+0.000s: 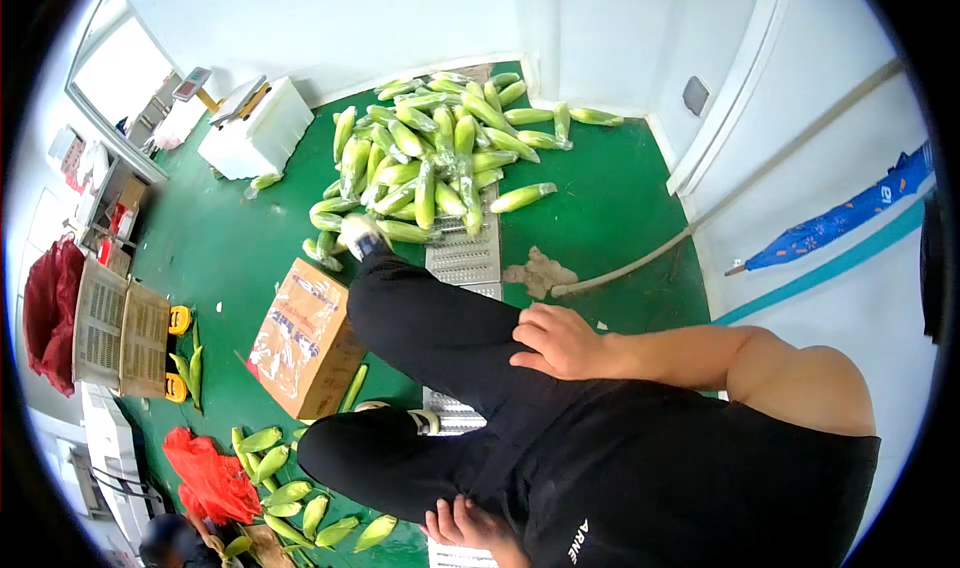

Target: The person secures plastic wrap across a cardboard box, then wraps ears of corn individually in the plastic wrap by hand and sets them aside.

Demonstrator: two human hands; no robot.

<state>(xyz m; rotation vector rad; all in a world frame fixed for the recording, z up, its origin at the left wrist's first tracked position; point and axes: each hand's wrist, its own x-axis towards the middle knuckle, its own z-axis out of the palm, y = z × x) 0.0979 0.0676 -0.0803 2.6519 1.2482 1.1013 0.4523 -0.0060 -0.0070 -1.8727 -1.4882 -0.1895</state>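
Observation:
My right hand (pixel 560 342) rests palm down on my right thigh, fingers loosely bent over the black trousers (pixel 430 318), holding nothing. On the other thigh lies my left hand (pixel 468 528), its fingers apart and nothing in them. A taped cardboard box (pixel 300 338) stands on the floor just beyond my knees. Past my right foot is a big heap of corn cobs in clear plastic wrap (pixel 425 163). Several unwrapped corn ears in green husks (pixel 290 492) lie on the floor at the lower left.
A scale (pixel 240 100) sits on a white box (pixel 265 133). Crates (pixel 140 338), a red mesh bag (pixel 212 473) and another person (pixel 180 543) are at left. A metal drain grate (pixel 465 258) crosses the green floor. A blue umbrella (pixel 845 213) hangs by the right wall.

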